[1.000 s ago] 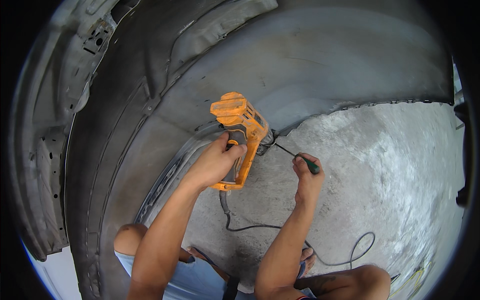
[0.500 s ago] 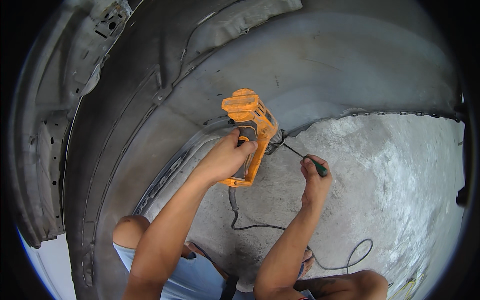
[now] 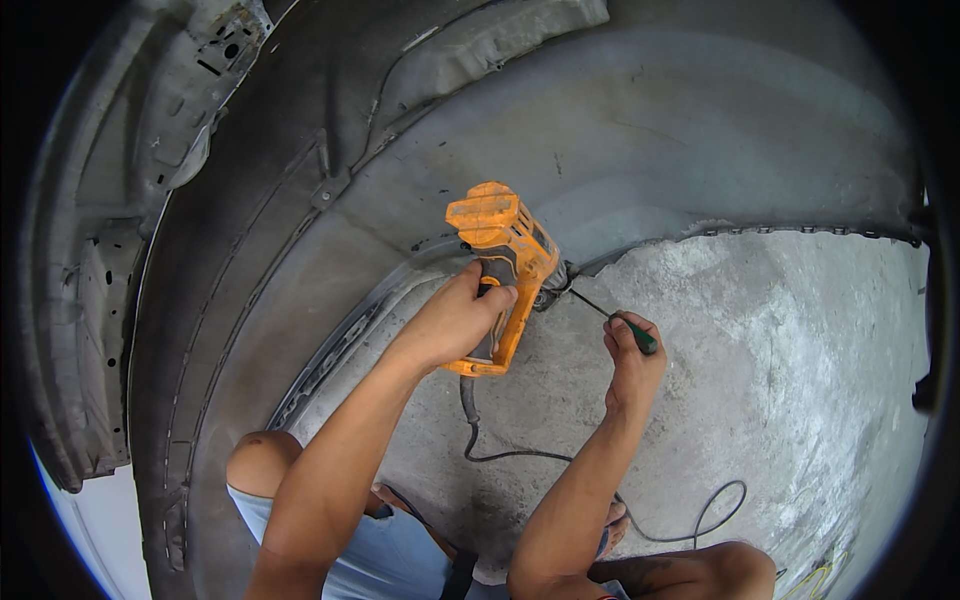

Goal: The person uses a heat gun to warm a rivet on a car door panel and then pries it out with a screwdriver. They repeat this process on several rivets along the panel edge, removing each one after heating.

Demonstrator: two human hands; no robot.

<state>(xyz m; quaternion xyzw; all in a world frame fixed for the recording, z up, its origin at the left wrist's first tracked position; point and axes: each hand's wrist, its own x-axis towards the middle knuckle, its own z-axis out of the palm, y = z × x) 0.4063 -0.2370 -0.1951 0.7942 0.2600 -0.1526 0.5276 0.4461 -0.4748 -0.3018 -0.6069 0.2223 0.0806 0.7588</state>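
Note:
My left hand (image 3: 455,322) grips the handle of an orange corded power tool (image 3: 503,255), its nose pointing right toward the edge of a large grey bodywork panel (image 3: 640,130). A thin screwdriver with a green handle (image 3: 612,319) sits in my right hand (image 3: 633,362); its dark shaft reaches up-left to the tool's nose at the panel's edge. Both forearms come up from the lower edge of the view.
The tool's black cord (image 3: 600,470) loops across the rough concrete floor (image 3: 790,370) toward the lower right. The curved grey panel fills the upper and left part of the view, with ribbed and perforated sections (image 3: 100,300) at far left. My knees (image 3: 262,460) are at the bottom.
The tool and both hands have shifted a little to the right and slightly down in the view; the grips on tool and screwdriver are unchanged.

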